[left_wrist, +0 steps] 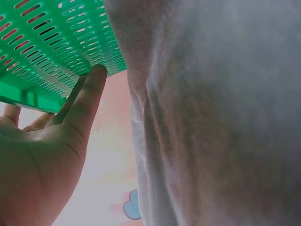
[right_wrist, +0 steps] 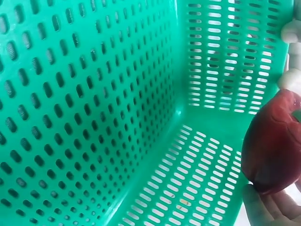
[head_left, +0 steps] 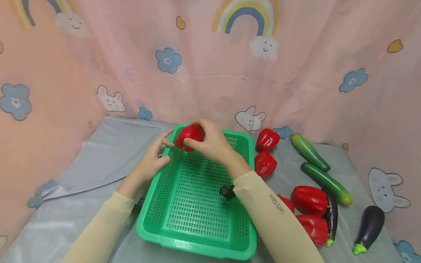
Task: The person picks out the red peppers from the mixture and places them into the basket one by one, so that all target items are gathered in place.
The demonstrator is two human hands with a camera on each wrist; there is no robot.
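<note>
Sleeve (head_left: 275,226) "Let's Slim"; basket (head_left: 199,249) digits blurred; right hand (head_left: 213,142) grips pepper (head_left: 185,138); left hand (head_left: 153,159) spread

Head view gave me widest look: from above basket's (head_left: 206,249) near end, facing forward and down, taking in surface (head_left: 108,155) and pink printed cloth (head_left: 205,85) behind. Left wrist view sat close, outside basket, rolled sideways, looking past left fingers (left_wrist: 89,101) at slotted wall. Right wrist view peered into basket from very near, also rolled, red pepper (right_wrist: 270,141) at frame's right edge. Head and right wrist shared that pepper; all three shared basket.
</note>
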